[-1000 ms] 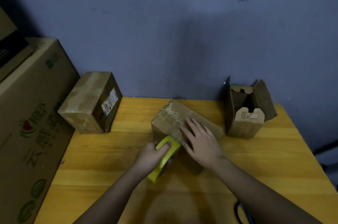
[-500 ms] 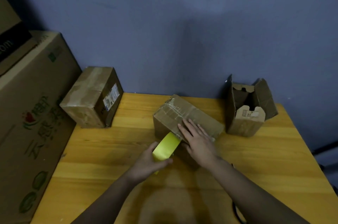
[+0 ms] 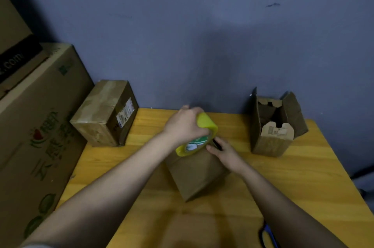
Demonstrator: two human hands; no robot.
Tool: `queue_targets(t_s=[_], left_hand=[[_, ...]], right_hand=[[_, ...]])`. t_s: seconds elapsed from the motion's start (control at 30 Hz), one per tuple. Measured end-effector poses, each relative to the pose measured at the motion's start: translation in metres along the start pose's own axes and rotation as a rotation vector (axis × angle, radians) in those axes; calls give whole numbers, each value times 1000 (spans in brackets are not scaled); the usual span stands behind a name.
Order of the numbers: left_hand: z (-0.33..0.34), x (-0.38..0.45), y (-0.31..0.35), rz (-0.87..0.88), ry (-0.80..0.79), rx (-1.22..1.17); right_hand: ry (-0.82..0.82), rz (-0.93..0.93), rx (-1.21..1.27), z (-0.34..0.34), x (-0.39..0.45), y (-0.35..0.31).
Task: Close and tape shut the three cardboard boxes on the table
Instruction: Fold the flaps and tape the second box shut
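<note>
A closed cardboard box (image 3: 197,175) lies in the middle of the wooden table (image 3: 283,187). My left hand (image 3: 185,124) grips a yellow tape roll (image 3: 199,136) held over the box's far end. My right hand (image 3: 224,151) rests on the box's top right edge, fingers just beside the roll. A taped box (image 3: 105,112) sits at the table's back left corner. An open box (image 3: 275,124) with raised flaps stands at the back right.
A large printed carton (image 3: 36,126) stands left of the table, with another box (image 3: 12,31) stacked on it. Scissors (image 3: 267,235) with dark handles lie near the table's front edge on the right. A blue wall is behind the table.
My left hand has carried the tape roll from the box's near side up over its far end. My right hand slid from flat on the top to the right edge.
</note>
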State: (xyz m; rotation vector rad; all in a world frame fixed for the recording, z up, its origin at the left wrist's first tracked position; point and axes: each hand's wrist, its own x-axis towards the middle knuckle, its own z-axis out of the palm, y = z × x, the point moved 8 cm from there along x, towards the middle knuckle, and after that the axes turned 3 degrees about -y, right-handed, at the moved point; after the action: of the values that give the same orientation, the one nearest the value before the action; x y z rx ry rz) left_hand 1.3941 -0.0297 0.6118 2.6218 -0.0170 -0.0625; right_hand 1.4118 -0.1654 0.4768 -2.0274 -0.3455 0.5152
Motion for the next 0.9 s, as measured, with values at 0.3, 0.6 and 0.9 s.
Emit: queue_targets(t_s=[0.3, 0.6, 0.9], left_hand=[[46, 41, 27, 20, -112, 26], [54, 32, 32, 212, -174, 240], [44, 18, 21, 213, -350, 480]], right_hand=[[9, 275, -99, -9, 21, 49], [11, 294, -36, -8, 21, 54], [34, 348, 14, -9, 22, 59]])
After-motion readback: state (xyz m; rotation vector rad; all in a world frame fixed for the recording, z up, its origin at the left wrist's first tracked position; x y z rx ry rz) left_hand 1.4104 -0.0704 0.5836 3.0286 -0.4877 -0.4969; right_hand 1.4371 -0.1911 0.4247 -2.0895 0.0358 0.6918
